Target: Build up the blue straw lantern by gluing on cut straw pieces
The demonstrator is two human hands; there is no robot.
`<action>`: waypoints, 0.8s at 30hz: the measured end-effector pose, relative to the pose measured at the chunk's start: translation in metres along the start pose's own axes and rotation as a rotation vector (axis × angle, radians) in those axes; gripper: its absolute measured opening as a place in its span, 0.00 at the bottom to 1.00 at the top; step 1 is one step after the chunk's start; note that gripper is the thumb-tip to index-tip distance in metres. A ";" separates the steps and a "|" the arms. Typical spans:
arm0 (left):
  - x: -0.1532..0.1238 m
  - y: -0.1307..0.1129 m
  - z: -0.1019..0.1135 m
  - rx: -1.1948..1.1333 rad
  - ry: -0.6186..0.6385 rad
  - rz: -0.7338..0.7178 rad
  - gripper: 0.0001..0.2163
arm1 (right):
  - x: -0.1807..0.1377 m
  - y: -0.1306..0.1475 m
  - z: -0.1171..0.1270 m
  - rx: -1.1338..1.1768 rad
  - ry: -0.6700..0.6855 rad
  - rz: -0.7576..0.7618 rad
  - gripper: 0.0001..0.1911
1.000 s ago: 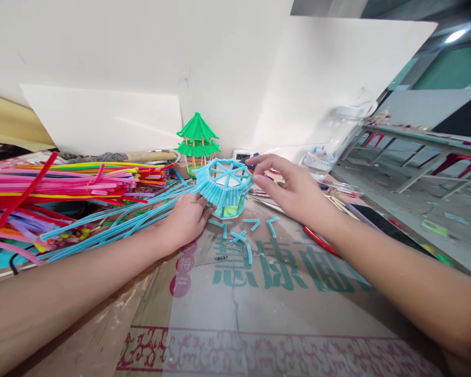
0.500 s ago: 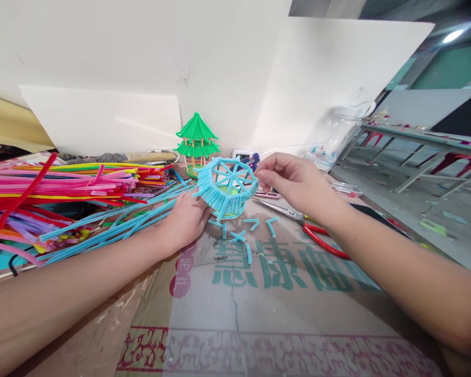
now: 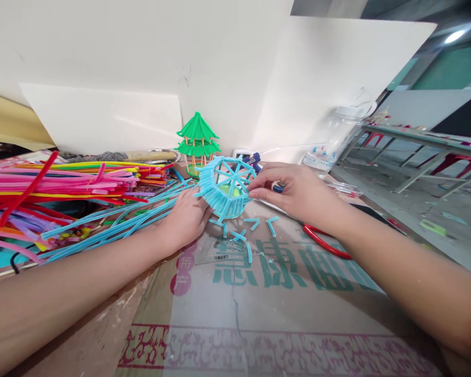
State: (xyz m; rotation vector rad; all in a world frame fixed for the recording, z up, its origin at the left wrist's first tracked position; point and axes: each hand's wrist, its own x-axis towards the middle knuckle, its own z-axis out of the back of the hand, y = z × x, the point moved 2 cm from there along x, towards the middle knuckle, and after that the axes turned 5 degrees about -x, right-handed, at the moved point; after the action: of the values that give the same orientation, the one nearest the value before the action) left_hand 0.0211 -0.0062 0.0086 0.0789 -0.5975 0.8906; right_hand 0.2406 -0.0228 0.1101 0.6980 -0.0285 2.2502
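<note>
A light blue straw model shaped like a ribbed roof (image 3: 226, 186) sits tilted on the cardboard sheet (image 3: 259, 314). My left hand (image 3: 184, 217) grips its left rim. My right hand (image 3: 294, 191) touches its right rim with fingers pinched on it. Short cut pieces of blue straw (image 3: 243, 233) lie just in front of the model. Long blue straws (image 3: 113, 222) stretch out to the left under my left forearm.
A finished green straw pavilion (image 3: 197, 139) stands behind against the white wall. A heap of coloured straws (image 3: 55, 183) fills the left. Red-handled scissors (image 3: 324, 242) lie under my right wrist. A clear plastic jar (image 3: 337, 133) is at the back right.
The blue model has tipped further toward me. My right hand rose near the model's top, then came down to its right rim. My left hand stayed in place.
</note>
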 end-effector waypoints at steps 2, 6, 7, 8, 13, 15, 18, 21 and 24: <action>0.000 0.000 0.000 -0.011 -0.003 0.000 0.12 | 0.000 0.002 0.000 -0.024 -0.004 0.029 0.04; -0.001 0.001 0.000 -0.018 -0.002 0.000 0.12 | -0.002 0.005 0.001 -0.075 0.014 0.073 0.05; -0.001 0.001 0.000 -0.013 0.004 0.003 0.12 | -0.002 0.006 0.001 -0.089 0.021 0.081 0.05; -0.001 0.001 0.000 -0.007 0.010 0.006 0.12 | -0.002 0.006 0.001 -0.103 0.027 0.089 0.06; -0.001 0.000 -0.001 0.005 0.003 -0.010 0.12 | -0.002 0.005 -0.002 -0.069 -0.004 0.115 0.06; -0.001 0.000 -0.001 -0.002 -0.007 -0.013 0.12 | -0.002 0.004 -0.003 0.050 -0.022 0.085 0.06; -0.001 0.001 -0.002 -0.012 -0.010 -0.004 0.12 | -0.003 0.005 0.001 0.298 -0.029 -0.006 0.09; -0.001 0.002 -0.002 0.003 -0.005 -0.006 0.12 | -0.004 0.008 0.006 0.506 -0.015 -0.071 0.14; -0.001 0.003 -0.003 0.005 -0.001 -0.006 0.12 | -0.003 0.009 0.010 0.610 0.012 -0.115 0.19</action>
State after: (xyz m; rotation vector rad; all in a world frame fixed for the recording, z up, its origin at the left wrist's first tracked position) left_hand 0.0202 -0.0042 0.0049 0.0858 -0.5958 0.8862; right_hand 0.2406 -0.0335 0.1191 0.9695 0.7100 2.1517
